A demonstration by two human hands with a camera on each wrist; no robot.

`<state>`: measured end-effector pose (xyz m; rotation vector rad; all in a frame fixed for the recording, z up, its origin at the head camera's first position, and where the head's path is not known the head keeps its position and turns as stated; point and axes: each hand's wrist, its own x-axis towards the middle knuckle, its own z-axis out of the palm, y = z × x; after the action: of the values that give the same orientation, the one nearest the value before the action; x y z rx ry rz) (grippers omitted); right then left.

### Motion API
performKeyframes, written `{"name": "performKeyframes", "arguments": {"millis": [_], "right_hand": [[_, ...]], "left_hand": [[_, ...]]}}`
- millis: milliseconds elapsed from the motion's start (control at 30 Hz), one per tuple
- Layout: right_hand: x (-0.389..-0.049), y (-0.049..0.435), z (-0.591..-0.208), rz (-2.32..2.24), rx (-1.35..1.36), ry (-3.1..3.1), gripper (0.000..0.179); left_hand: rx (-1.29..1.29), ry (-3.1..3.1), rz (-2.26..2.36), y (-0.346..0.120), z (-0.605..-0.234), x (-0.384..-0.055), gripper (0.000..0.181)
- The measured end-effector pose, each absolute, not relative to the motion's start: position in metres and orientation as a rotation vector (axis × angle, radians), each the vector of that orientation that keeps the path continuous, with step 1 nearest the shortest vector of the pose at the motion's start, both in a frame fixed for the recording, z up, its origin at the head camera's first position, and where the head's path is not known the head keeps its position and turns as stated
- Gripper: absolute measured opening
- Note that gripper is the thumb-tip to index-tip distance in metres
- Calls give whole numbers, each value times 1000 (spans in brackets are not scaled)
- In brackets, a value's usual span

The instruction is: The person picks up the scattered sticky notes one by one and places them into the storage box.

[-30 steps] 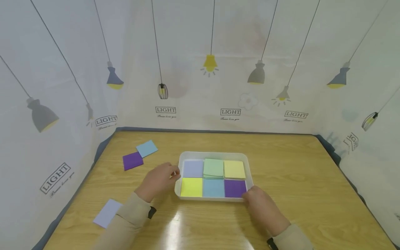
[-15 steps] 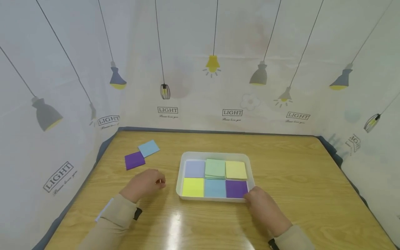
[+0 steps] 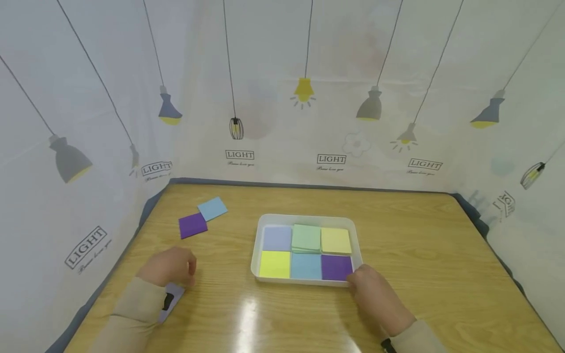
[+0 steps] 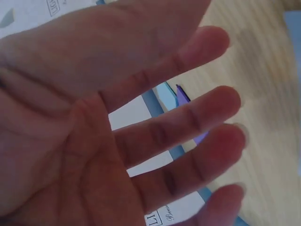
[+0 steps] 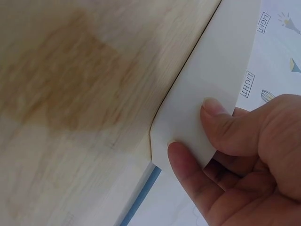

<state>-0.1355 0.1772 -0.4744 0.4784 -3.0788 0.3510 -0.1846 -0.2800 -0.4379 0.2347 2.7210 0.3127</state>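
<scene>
A white tray (image 3: 304,283) stands on the table with square paper pads laid in two rows. Its back row has a lavender pad (image 3: 277,238), a green stack (image 3: 306,238) and a pale yellow stack (image 3: 336,240). In front lie a bright yellow pad (image 3: 274,264), a blue pad (image 3: 306,266) and a purple pad (image 3: 337,267). My right hand (image 3: 377,296) grips the tray's near right corner, thumb against the outer wall in the right wrist view. My left hand (image 3: 169,266) hovers with fingers extended and holds nothing. A loose lavender card (image 3: 175,295) shows partly beneath that wrist.
At the back left of the table (image 3: 410,235), a purple card (image 3: 192,225) and a light blue card (image 3: 213,209) lie with their edges meeting. Lamp-printed cloth walls (image 3: 282,166) enclose the table at the back and both sides.
My left hand has moved from beside the tray's left end leftward and toward me, over the loose lavender card. My right hand stays at the tray corner. The view has shifted slightly.
</scene>
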Motion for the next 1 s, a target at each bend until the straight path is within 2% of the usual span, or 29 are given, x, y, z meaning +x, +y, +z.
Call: {"name": "performKeyframes", "arguments": {"millis": [467,1000], "right_hand": [[-133,177,-474,368,476,-3083,16],[-134,177,-475,367,494,-3032,19]], "left_hand": [[171,2711,332,-295,-452,-179,30],[285,2777,473,-308,-471,-176,37]]}}
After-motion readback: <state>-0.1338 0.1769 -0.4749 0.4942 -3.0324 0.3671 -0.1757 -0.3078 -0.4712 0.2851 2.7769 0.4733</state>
